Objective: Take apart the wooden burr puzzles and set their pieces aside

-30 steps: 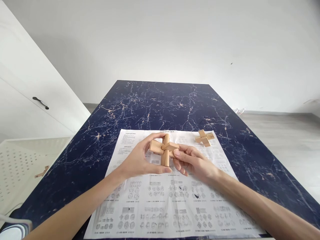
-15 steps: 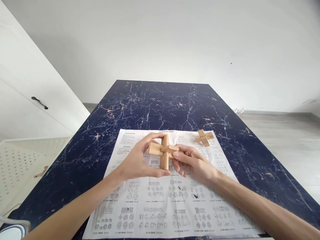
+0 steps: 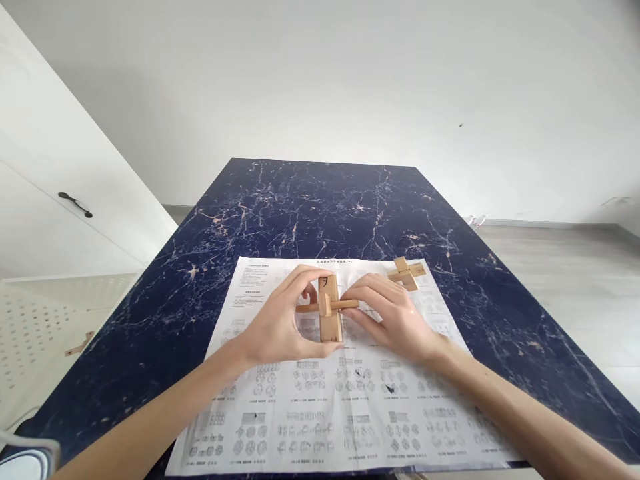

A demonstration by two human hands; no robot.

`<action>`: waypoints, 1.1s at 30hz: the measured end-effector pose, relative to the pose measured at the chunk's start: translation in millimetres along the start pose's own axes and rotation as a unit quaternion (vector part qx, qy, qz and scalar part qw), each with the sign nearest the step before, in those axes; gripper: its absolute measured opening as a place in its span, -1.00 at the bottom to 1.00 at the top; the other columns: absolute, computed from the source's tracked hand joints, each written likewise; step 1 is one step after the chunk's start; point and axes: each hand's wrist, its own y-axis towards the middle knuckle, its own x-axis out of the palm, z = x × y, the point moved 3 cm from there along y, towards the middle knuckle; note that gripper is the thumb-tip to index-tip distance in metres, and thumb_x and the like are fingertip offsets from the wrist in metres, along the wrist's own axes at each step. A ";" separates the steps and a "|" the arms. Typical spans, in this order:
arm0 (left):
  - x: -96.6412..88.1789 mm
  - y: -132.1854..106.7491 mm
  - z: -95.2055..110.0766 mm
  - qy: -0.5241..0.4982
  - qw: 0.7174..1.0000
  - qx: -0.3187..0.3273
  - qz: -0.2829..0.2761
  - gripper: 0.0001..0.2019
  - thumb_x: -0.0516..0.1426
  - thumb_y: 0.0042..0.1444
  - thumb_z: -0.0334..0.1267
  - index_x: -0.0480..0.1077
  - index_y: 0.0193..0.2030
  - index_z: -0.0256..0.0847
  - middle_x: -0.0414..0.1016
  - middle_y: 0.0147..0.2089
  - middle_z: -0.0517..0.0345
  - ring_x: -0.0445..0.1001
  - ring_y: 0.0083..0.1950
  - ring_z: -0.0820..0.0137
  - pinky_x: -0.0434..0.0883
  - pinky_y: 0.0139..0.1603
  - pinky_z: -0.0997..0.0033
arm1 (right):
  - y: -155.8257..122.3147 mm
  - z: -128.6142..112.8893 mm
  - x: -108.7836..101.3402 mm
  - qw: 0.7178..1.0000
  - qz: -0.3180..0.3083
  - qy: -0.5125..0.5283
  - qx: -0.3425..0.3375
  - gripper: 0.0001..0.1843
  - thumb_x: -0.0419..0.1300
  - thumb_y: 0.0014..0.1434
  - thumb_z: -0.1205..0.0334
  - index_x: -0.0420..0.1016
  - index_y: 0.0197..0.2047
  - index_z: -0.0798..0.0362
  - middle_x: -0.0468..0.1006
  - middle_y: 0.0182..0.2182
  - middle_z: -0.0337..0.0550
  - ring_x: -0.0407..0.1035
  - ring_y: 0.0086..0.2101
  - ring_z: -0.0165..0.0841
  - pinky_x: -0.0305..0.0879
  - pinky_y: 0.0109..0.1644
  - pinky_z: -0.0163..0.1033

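Note:
Between my two hands is a wooden burr puzzle (image 3: 330, 327), its flat pieces crossing at the middle. My left hand (image 3: 285, 317) grips the upright piece, fingers at its top end and thumb at its bottom end. A dark mark shows on that piece's upper face. My right hand (image 3: 393, 313) pinches the right tip of the thin sideways piece between thumb and fingers. Beneath both hands lies a creased paper sheet (image 3: 320, 400) printed with rows of puzzle diagrams. A second wooden burr puzzle (image 3: 406, 273) rests on the sheet's far right corner, just beyond my right hand.
The dark blue marbled table (image 3: 320, 207) reaches toward a white wall (image 3: 320, 80). At left stand a white cabinet with a black handle (image 3: 75, 205) and a perforated white surface (image 3: 35, 327) bearing a small wooden piece (image 3: 80, 343). A pale rounded object (image 3: 25, 463) sits bottom left.
The burr puzzle has been turned, so a marked flat face now shows and the sideways piece appears edge-on. My right hand has shifted its grip, its fingers now over the top.

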 end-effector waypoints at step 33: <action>-4.0 1.5 -12.2 0.074 0.995 0.046 -0.058 -0.20 0.51 -0.04 0.07 0.30 0.28 -0.04 0.42 0.10 0.06 0.46 0.01 0.18 0.51 0.08 0.05 | -5.4 3.9 9.8 0.991 -0.108 0.067 0.043 -0.71 0.05 0.60 0.20 0.55 -0.11 0.06 0.53 -0.36 -0.15 0.35 -0.41 -0.34 0.28 -0.31 -0.20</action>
